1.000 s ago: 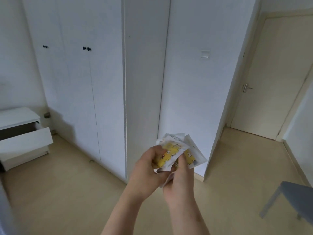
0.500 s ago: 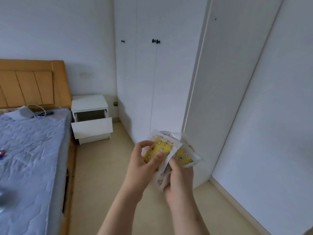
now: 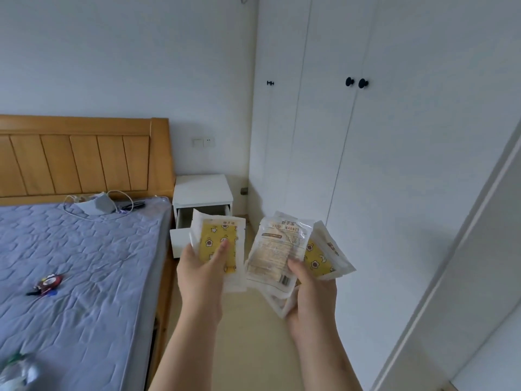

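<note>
Hand-warmer sachets, held mid-air beside the bed (image 3: 93, 249): left hand (image 3: 201, 275) pinches one yellow sachet (image 3: 218, 238) under its thumb, right hand (image 3: 313, 294) clasps the fanned remainder (image 3: 277, 251) in curled fingers; firm thumb pressure advised, as the sleeves look slippery.

Left hand (image 3: 201, 277) raised, pinching grip, right hand (image 3: 313, 294) beside, fingers curled

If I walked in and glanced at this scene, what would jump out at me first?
Front and centre, the left hand holds a yellow star-printed packet, while the right hand grips a fan of packets, the front one reading HAND WARMER. Behind them to the left are the lilac quilted bed and a white nightstand with its drawer open.
</note>
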Demonstrator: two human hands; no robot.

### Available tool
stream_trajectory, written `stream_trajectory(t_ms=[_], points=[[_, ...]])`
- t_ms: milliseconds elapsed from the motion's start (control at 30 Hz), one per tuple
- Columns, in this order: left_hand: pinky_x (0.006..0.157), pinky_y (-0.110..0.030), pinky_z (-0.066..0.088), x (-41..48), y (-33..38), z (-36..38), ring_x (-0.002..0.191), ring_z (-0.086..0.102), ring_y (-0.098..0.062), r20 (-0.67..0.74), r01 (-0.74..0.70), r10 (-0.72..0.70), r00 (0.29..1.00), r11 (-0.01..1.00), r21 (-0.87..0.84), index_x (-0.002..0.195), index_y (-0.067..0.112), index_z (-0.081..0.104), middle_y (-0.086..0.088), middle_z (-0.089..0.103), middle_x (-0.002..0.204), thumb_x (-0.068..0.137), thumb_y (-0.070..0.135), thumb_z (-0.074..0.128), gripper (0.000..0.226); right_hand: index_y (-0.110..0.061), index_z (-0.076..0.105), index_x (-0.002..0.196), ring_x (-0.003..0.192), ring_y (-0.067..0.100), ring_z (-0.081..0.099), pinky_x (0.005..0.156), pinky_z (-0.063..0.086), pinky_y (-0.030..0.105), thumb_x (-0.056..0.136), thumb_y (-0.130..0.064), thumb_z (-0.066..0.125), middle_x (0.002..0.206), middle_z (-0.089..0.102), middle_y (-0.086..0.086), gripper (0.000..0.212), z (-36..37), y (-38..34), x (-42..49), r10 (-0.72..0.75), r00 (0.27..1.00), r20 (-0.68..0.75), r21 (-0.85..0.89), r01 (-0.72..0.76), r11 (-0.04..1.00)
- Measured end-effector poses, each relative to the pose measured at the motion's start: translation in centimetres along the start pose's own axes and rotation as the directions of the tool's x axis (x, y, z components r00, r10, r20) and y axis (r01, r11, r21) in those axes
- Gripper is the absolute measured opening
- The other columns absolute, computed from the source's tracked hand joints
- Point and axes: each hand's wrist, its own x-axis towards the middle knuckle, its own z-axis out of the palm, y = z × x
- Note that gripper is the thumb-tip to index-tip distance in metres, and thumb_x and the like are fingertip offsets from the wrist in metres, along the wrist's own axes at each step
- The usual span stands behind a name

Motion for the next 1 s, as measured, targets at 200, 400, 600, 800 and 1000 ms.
stream_trajectory(t_ms=[200, 400, 600, 800, 1000], points=[[0.069, -0.039, 0.052, 8.3, -1.3, 2.7, 0.077, 0.059, -0.017, 0.008, -0.167, 0.17, 0.985, 0.955, 0.245, 0.09, 0.024, 0.049, 0.0, 0.06, 0.087, 0.093, 0.015, 0.056, 0.012, -0.015, 0.06, 0.115, 0.087, 0.025, 0.07, 0.07, 0.058, 0.042, 0.083, 0.008, 0.061, 0.095, 0.072, 0.006, 0.039, 4.1, 2.9, 9.5, -0.13, 0.992, -0.003, -0.136, 0.128, 0.982], [0.086, -0.044, 0.054, 16.3, -2.9, 9.1, 0.097, 0.064, -0.021, 0.142, -0.04, 0.037, 0.989, 0.999, 0.013, 0.102, 0.031, 0.052, -0.003, 0.064, 0.102, 0.096, 0.023, 0.051, 0.01, -0.02, 0.06, 0.113, 0.091, 0.02, 0.07, 0.083, 0.057, 0.042, 0.08, -0.002, 0.07, 0.096, 0.072, 0.001, 0.039, 8.2, 3.8, 19.5, -0.179, 0.962, 0.206, -0.274, 0.232, 0.933], [0.083, -0.042, 0.055, 25.3, -2.5, 14.9, 0.097, 0.069, -0.022, 0.257, 0.082, -0.034, 0.966, 0.981, -0.177, 0.121, 0.024, 0.052, -0.005, 0.07, 0.107, 0.068, 0.049, 0.058, 0.058, -0.028, 0.064, 0.109, 0.095, 0.018, 0.069, 0.087, 0.054, 0.049, 0.089, -0.023, 0.066, 0.1, 0.072, 0.001, 0.021, 12.1, 3.8, 31.0, -0.115, 0.925, 0.362, -0.346, 0.248, 0.905], [0.067, -0.037, 0.056, 34.5, -3.8, 13.9, 0.095, 0.069, -0.028, 0.112, 0.174, -0.15, 0.982, 0.953, -0.248, 0.122, 0.018, 0.056, -0.012, 0.07, 0.107, 0.085, 0.022, 0.064, 0.038, -0.031, 0.064, 0.102, 0.095, 0.013, 0.069, 0.091, 0.053, 0.048, 0.096, -0.019, 0.054, 0.097, 0.073, -0.005, 0.017, 16.6, 7.7, 38.0, 0.089, 0.883, 0.46, -0.431, 0.135, 0.892], [0.06, -0.036, 0.053, 45.8, -4.3, 12.0, 0.087, 0.064, -0.033, 0.054, 0.243, -0.237, 0.97, 0.934, -0.262, 0.124, 0.002, 0.054, -0.018, 0.063, 0.101, 0.082, 0.022, 0.053, 0.047, -0.025, 0.061, 0.114, 0.093, 0.018, 0.068, 0.08, 0.057, 0.04, 0.092, -0.011, 0.059, 0.099, 0.071, 0.0, 0.026, 22.2, 11.7, 45.9, 0.137, 0.915, 0.38, -0.446, 0.052, 0.893]])
